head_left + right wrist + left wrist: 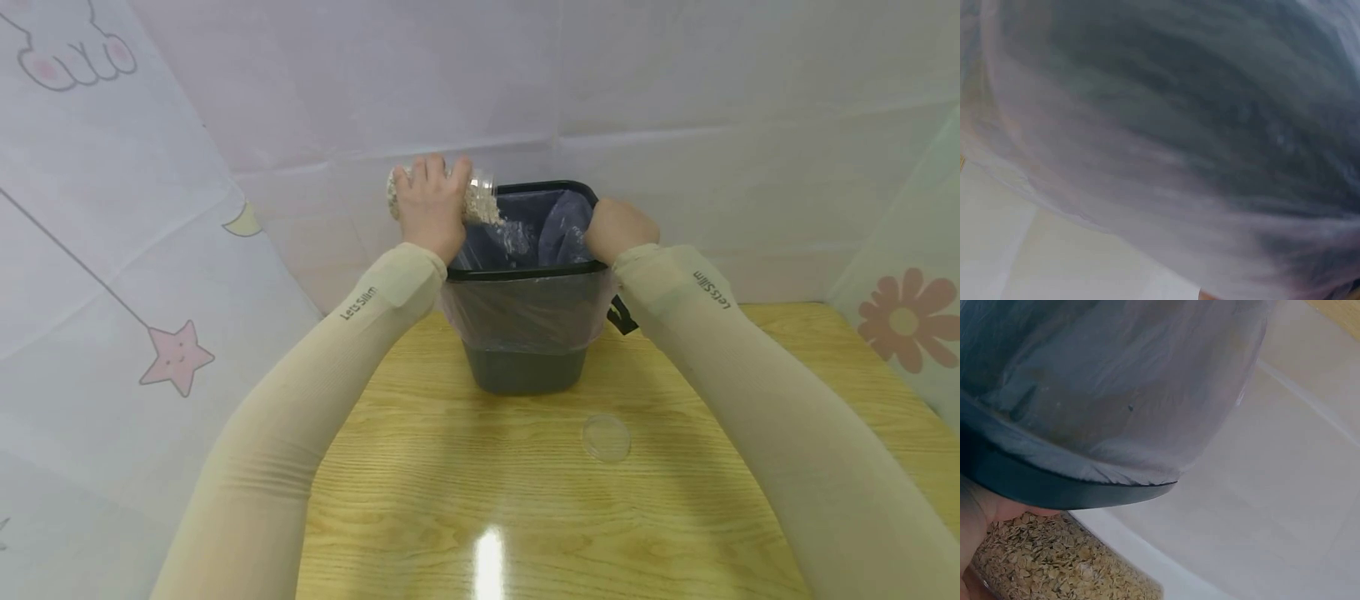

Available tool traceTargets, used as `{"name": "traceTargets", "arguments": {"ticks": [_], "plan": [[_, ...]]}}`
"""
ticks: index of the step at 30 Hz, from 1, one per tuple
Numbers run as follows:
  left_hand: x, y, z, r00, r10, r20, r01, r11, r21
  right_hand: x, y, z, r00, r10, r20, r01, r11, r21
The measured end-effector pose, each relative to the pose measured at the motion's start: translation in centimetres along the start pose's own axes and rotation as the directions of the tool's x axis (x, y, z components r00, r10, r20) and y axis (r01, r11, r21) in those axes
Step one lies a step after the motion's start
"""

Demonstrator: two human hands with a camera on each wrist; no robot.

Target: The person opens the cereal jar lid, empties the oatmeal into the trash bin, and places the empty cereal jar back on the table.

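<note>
In the head view my left hand (432, 204) holds a clear jar (483, 190) of oat flakes on its side, its mouth over a dark trash bin (525, 372). Pale flakes spill from the mouth into the bin. The left wrist view shows the oat flakes (1066, 562) through the jar wall, below the bin's rim. A thin translucent bag (532, 312) lines the bin and folds down over its outside. At the right side of the rim my right hand (621, 230) grips the bin, its fingertips hidden. The bag fills most of the right wrist view.
A clear round lid (606, 438) lies on the wooden table (480, 492) in front of the bin. A black handle-like piece (622, 317) sticks out at the bin's right. Pale printed sheets (675, 83) hang behind and at both sides.
</note>
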State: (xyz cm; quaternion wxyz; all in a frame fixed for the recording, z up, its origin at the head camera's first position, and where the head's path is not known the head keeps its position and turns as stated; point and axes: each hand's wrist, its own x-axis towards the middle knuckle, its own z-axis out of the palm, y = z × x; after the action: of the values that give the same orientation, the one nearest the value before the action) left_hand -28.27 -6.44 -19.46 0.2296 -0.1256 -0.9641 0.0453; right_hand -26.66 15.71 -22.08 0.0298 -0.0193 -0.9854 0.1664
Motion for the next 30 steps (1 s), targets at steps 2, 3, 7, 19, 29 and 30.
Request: {"name": "traceTargets", "arguments": {"ticks": [2, 3, 7, 19, 29, 30], "plan": [[0.02, -0.01, -0.04, 1.000, 0.000, 0.001, 0.000, 1.000, 0.004, 0.04, -0.03, -0.01, 1.000, 0.001, 0.004, -0.001, 1.000, -0.002], [0.03, -0.02, -0.05, 1.000, 0.001, 0.002, -0.001, 1.000, 0.006, 0.06, -0.04, -0.02, 1.000, 0.002, 0.005, -0.002, 1.000, -0.004], [0.03, -0.06, -0.08, 1.000, 0.002, 0.003, -0.002, 1.000, 0.008, 0.16, -0.11, 0.01, 1.000, 0.009, 0.008, -0.009, 1.000, -0.010], [0.10, -0.19, -0.13, 1.000, 0.003, -0.017, -0.003, 1.000, 0.018, 0.18, -0.27, -0.08, 1.000, 0.014, 0.016, -0.014, 1.000, -0.005], [0.11, -0.10, -0.12, 1.000, 0.008, -0.023, -0.007, 0.999, 0.032, 0.08, -0.36, -0.11, 1.000, 0.010, 0.009, -0.010, 1.000, -0.012], [0.13, -0.10, -0.12, 1.000, 0.009, -0.021, -0.008, 0.999, 0.035, 0.10, -0.36, -0.08, 1.000, 0.009, 0.009, -0.009, 1.000, -0.015]]}}
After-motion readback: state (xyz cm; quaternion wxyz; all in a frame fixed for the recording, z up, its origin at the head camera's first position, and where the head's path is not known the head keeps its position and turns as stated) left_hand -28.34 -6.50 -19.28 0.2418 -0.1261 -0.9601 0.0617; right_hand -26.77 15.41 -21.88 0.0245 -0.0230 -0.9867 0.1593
